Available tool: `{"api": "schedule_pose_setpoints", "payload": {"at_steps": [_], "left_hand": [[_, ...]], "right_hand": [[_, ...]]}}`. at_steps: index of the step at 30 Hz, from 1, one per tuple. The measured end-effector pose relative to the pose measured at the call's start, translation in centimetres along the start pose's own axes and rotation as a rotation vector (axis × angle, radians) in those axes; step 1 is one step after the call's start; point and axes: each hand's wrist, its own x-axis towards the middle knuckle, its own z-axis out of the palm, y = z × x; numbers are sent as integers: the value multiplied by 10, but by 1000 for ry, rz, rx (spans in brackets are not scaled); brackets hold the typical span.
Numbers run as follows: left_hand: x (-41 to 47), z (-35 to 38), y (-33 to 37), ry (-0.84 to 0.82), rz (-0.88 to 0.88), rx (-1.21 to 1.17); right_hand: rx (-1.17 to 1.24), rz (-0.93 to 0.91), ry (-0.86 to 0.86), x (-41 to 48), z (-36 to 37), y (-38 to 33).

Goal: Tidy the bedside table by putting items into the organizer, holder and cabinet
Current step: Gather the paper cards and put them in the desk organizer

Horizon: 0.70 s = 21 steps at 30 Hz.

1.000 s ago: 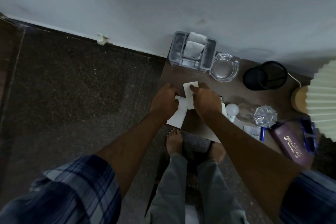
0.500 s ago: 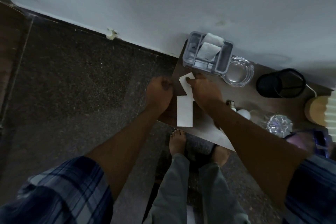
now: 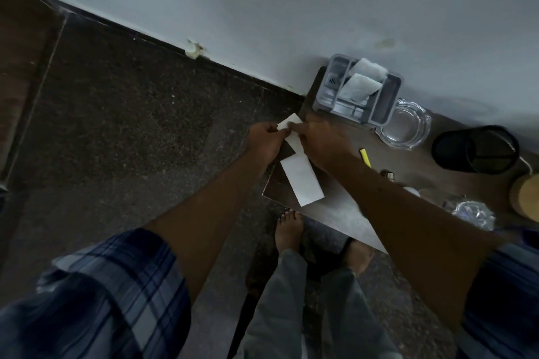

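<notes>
A small white paper slip [image 3: 288, 123] is pinched between my left hand [image 3: 265, 141] and my right hand [image 3: 320, 143] over the left end of the brown bedside table [image 3: 344, 213]. A second, longer white paper [image 3: 302, 179] lies flat on the table just below my hands. The grey compartment organizer [image 3: 388, 102] stands at the table's back left against the wall, with two folded white cloths [image 3: 361, 81] in it. The black mesh holder [image 3: 475, 148] stands to the right.
A clear glass ashtray [image 3: 405, 128] sits between organizer and holder. A yellow marker [image 3: 365, 156], a small metal cap [image 3: 388, 174] and a crinkled clear wrapper [image 3: 472, 213] lie beside my right forearm. A wooden lamp base [image 3: 525, 198] is at the right edge. My bare feet stand on the dark floor below.
Both hands have come together on the small slip, which has lifted toward the table's left edge. The long paper now lies apart from my left hand. The view shifted left.
</notes>
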Motion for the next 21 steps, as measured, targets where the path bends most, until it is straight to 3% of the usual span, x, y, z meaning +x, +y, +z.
{"api": "schedule_pose_setpoints", "payload": {"at_steps": [8,21], "left_hand": [[-13,-9,15,-11,181,13],[-48,-36,44,-232,544,253]], "right_hand": [[326,131,257,-21,-5,5],[808,192,299,-61,-50,3]]}}
